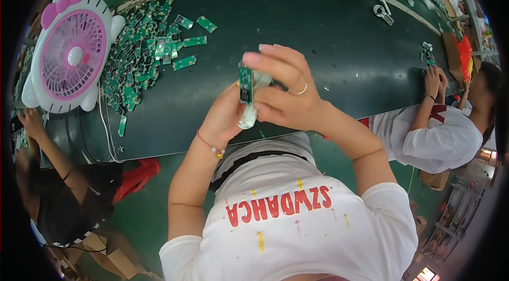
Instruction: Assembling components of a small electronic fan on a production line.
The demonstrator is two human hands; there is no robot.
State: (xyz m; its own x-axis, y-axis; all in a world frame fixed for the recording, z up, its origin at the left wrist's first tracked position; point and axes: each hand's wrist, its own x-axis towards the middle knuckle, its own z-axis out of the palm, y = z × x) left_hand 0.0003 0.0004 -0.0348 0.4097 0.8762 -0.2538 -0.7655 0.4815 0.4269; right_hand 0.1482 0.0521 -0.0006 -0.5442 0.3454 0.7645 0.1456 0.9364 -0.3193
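In front of my body, just over the near edge of the bench, my two hands meet. Between them a narrow green circuit board (245, 84) stands on end, with a dark chip facing up. Against it is a white plastic part (247, 117), whose full shape is covered by fingers. My left hand (225, 114) is closed around the board and plastic from the left; its fingertips are hidden behind them. My right hand (289, 87), wearing a ring, curls over the white plastic from the right, with thumb and fingers bent around it.
A heap of green circuit boards (140, 53) spreads across the bench's left side, a few lying loose toward the middle. Beside it stands a pink and white fan (74, 55) with its cable. A white handle-like part (383, 14) lies far right. Co-workers sit at left and right (442, 138).
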